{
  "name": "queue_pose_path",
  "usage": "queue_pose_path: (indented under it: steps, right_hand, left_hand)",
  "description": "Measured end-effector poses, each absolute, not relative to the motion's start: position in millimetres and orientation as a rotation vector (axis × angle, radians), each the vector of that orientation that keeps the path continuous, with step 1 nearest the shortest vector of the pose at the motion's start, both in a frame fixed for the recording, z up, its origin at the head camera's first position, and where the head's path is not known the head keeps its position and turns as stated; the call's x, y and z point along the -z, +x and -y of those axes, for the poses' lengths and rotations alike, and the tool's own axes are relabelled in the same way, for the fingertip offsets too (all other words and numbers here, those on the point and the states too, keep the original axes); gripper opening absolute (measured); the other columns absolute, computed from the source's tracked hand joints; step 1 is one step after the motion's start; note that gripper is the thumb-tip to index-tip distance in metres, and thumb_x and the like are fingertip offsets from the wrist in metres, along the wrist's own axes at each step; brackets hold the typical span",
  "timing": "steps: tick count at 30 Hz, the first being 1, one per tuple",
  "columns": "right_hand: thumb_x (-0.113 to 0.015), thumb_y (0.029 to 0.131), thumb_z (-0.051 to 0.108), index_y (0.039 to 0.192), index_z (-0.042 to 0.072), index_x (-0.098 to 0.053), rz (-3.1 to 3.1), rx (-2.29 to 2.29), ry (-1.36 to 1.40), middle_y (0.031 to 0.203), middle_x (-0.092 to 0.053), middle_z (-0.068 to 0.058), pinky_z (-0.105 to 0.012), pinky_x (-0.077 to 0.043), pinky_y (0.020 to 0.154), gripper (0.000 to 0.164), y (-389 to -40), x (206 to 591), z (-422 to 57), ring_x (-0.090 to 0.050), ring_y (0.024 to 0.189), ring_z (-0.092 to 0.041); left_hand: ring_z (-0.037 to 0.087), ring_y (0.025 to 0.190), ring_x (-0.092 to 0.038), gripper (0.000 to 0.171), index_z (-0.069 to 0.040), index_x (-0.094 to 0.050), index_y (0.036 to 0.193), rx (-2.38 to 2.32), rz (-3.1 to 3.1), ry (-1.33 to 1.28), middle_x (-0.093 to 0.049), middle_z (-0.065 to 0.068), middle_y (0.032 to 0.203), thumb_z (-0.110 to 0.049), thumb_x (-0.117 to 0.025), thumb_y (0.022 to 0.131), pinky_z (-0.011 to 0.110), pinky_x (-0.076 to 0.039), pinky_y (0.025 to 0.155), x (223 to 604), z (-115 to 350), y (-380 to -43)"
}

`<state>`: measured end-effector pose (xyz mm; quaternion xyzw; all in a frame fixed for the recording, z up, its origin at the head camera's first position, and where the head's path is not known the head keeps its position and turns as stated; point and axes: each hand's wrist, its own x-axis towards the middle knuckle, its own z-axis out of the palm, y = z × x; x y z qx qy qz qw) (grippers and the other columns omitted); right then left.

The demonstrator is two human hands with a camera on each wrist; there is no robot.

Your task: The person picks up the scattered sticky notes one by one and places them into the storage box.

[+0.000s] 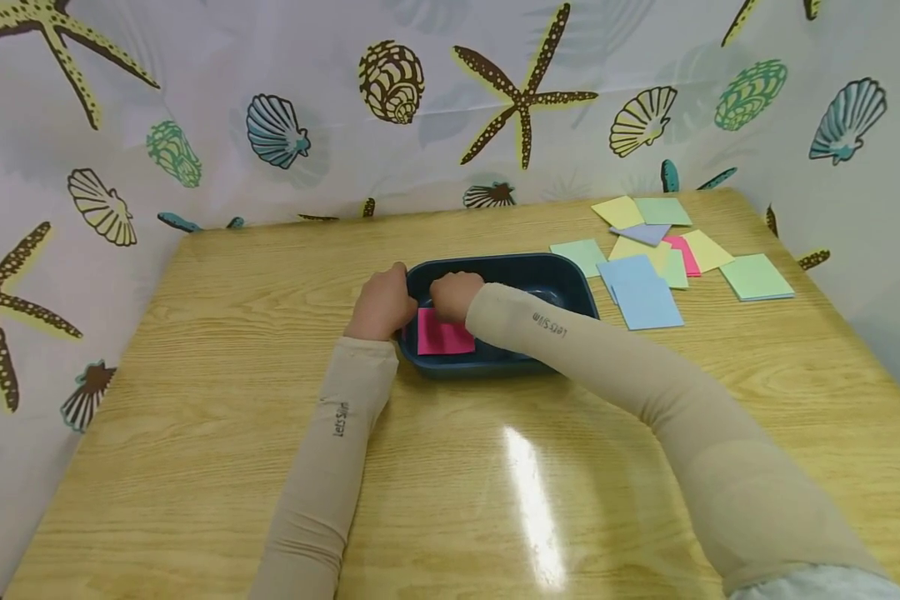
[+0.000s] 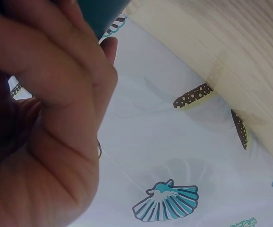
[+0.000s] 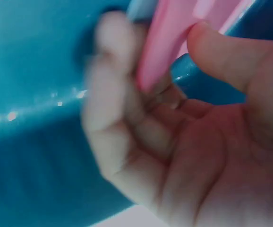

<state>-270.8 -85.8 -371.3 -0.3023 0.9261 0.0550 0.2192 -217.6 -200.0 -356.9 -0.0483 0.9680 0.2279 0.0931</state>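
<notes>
A dark blue plastic basin [image 1: 487, 369] sits on the table in the head view. My left hand [image 1: 381, 305] grips the basin's left rim, its fingers curled in the left wrist view. Inside the basin's left end, my right hand [image 1: 456, 297] pinches bright pink sticky notes [image 1: 446, 340] between thumb and fingers. The right wrist view shows the pink sheets [image 3: 162, 45] bent between the thumb and curled fingers. A bit of light blue [image 3: 141, 8] shows behind them against the basin wall.
Right of the basin lie scattered sticky notes: blue ones [image 1: 647, 302], a yellow one [image 1: 617, 212], a pink one [image 1: 687, 260] and a green pad [image 1: 756, 275]. The wooden table [image 1: 270, 333] backs onto a curtain [image 1: 435, 158] printed with shells and starfish.
</notes>
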Motion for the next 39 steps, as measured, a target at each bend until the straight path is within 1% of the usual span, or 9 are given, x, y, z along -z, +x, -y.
queue_pose_path:
  steps: [2,4,8,11,18,25,32,35,39]
  right_hand:
    - [-0.052,0.097,0.024,0.118,0.006,-0.066,-2.589,-0.217,-0.856,0.097,-0.064,-0.006,-0.035,-0.052,0.073,0.031,-269,372,83,-0.054,0.075,-0.017]
    - [-0.052,0.097,0.025,0.113,0.006,-0.068,-2.599,-0.228,-0.869,0.091,-0.063,-0.005,-0.034,-0.052,0.069,0.030,-270,375,83,-0.053,0.072,-0.016]
    - [-0.052,0.097,0.021,0.107,0.004,-0.069,-2.598,-0.150,-0.888,0.073,-0.053,-0.001,-0.028,-0.043,0.057,0.026,-274,380,82,-0.047,0.062,-0.014]
    - [-0.052,0.097,0.021,0.108,0.003,-0.068,-2.588,-0.112,-0.893,0.068,-0.049,0.000,-0.027,-0.041,0.054,0.026,-276,381,82,-0.045,0.059,-0.013]
    - [-0.055,0.097,0.028,0.109,0.003,-0.068,-2.600,-0.081,-0.852,0.077,-0.057,-0.003,-0.029,-0.042,0.056,0.030,-275,380,81,-0.049,0.063,-0.015]
    - [-0.055,0.096,0.026,0.112,0.003,-0.066,-2.616,-0.096,-0.851,0.085,-0.062,-0.006,-0.030,-0.045,0.059,0.030,-272,375,80,-0.050,0.066,-0.016]
    - [-0.057,0.097,0.031,0.113,0.000,-0.065,-2.643,0.052,-0.881,0.093,-0.066,-0.011,-0.033,-0.051,0.070,0.036,-263,348,74,-0.060,0.079,-0.019]
    - [-0.058,0.097,0.032,0.108,0.000,-0.064,-2.626,0.174,-0.913,0.088,-0.063,-0.010,-0.030,-0.048,0.069,0.035,-263,329,69,-0.059,0.077,-0.019]
    - [-0.058,0.097,0.030,0.095,0.002,-0.062,-2.651,0.319,-0.922,0.076,-0.054,-0.005,-0.028,-0.041,0.063,0.028,-262,301,54,-0.052,0.066,-0.016]
  left_hand:
    - [0.035,0.104,-0.059,0.048,0.005,-0.045,0.133,-0.678,-2.866,-0.154,-0.058,0.025,0.122,-0.004,-0.053,0.087,0.044,-0.050,0.086,357,200,-218]
    - [0.035,0.104,-0.059,0.048,0.005,-0.045,0.134,-0.676,-2.864,-0.157,-0.058,0.025,0.122,-0.004,-0.053,0.087,0.044,-0.050,0.085,357,200,-218]
    - [0.036,0.106,-0.059,0.048,0.006,-0.045,0.133,-0.679,-2.873,-0.151,-0.058,0.026,0.122,-0.004,-0.053,0.087,0.045,-0.050,0.088,357,200,-218]
    - [0.037,0.108,-0.058,0.047,0.006,-0.046,0.132,-0.681,-2.881,-0.147,-0.058,0.026,0.122,-0.003,-0.053,0.086,0.046,-0.049,0.089,357,199,-217]
    - [0.038,0.107,-0.058,0.045,0.006,-0.047,0.130,-0.674,-2.901,-0.126,-0.059,0.027,0.119,-0.003,-0.053,0.086,0.046,-0.048,0.089,357,198,-218]
    - [0.038,0.108,-0.058,0.048,0.007,-0.045,0.132,-0.676,-2.900,-0.114,-0.058,0.027,0.121,-0.003,-0.052,0.085,0.047,-0.048,0.090,361,201,-219]
    - [0.039,0.109,-0.057,0.046,0.007,-0.046,0.130,-0.702,-2.885,-0.113,-0.056,0.028,0.123,-0.004,-0.052,0.085,0.047,-0.047,0.090,360,200,-218]
    - [0.038,0.106,-0.058,0.044,0.007,-0.047,0.127,-0.710,-2.883,-0.113,-0.057,0.028,0.120,-0.004,-0.053,0.085,0.047,-0.048,0.088,359,200,-218]
    - [0.038,0.104,-0.058,0.043,0.007,-0.048,0.126,-0.703,-2.889,-0.121,-0.058,0.028,0.119,-0.005,-0.054,0.085,0.047,-0.048,0.087,359,199,-218]
